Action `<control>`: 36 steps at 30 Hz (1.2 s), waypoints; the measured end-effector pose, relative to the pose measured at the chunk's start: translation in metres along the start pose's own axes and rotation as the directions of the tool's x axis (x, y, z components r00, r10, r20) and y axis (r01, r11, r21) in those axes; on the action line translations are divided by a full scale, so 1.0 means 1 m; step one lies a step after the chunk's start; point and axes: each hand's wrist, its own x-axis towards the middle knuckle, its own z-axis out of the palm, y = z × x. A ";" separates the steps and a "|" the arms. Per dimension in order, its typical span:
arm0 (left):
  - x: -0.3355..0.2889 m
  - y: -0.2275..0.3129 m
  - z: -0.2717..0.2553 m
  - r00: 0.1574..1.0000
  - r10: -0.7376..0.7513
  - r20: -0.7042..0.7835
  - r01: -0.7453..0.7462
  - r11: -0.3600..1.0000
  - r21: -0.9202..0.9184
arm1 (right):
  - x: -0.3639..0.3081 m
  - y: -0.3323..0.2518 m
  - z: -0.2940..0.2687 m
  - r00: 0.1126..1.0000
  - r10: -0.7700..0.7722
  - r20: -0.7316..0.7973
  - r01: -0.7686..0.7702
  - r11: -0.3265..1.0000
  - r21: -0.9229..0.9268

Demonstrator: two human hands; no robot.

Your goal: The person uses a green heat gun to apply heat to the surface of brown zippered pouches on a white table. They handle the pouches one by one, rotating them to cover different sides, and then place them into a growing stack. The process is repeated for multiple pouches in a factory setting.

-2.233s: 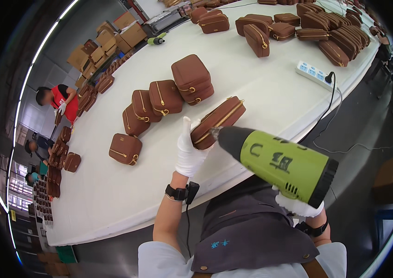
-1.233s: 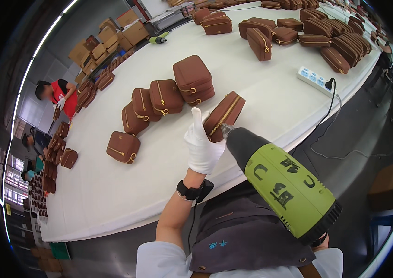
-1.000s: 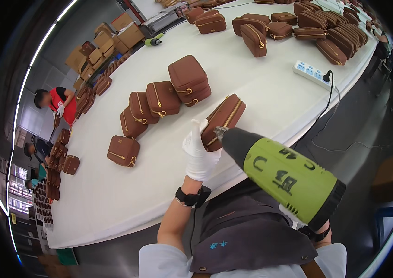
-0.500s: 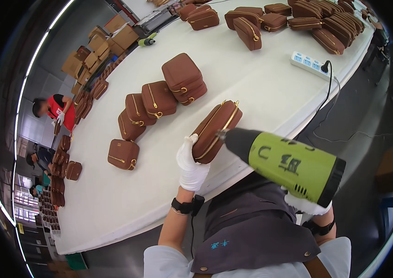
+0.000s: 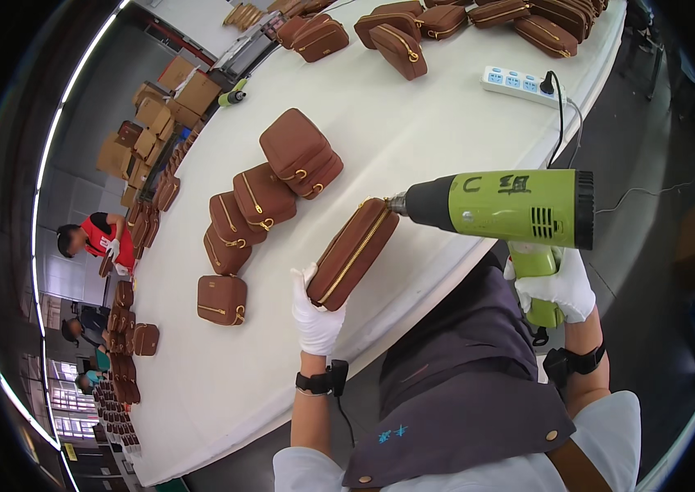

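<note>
A small brown bag (image 5: 352, 256) with gold zips is tilted above the white table. My left hand (image 5: 317, 316), in a white glove, grips its near end. My right hand (image 5: 556, 291), gloved too, is wrapped round the handle of a green heat gun (image 5: 520, 205). The gun lies level across the view, its metal nozzle pointing left at the far end of the bag, by the zip. Whether the nozzle touches the bag I cannot tell.
Several brown bags (image 5: 264, 195) lie stacked left of my hands on the white table (image 5: 192, 385). A power strip (image 5: 521, 85) with a black plug stands at the far right. More bags (image 5: 399, 51) and another green heat gun (image 5: 231, 97) lie farther back. A person in red (image 5: 100, 236) works across the table.
The heat gun has swung level and up, its nozzle shifting from the bag's middle to its far end. My left hand and the bag have turned and moved slightly left. The view has shifted.
</note>
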 end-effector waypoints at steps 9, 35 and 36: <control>0.006 0.008 0.002 0.996 -0.085 -0.002 0.084 0.991 -0.101 | -0.026 0.004 0.010 0.983 -0.138 0.119 0.156 0.976 -0.155; 0.025 -0.016 -0.006 0.459 -0.671 0.583 0.421 -0.414 -0.807 | -0.021 0.017 0.012 0.998 0.012 0.060 -0.012 1.000 0.004; 0.029 -0.004 -0.007 0.505 -0.685 0.525 0.418 -0.339 -0.843 | -0.019 0.018 0.010 0.997 0.010 0.077 -0.011 1.000 0.015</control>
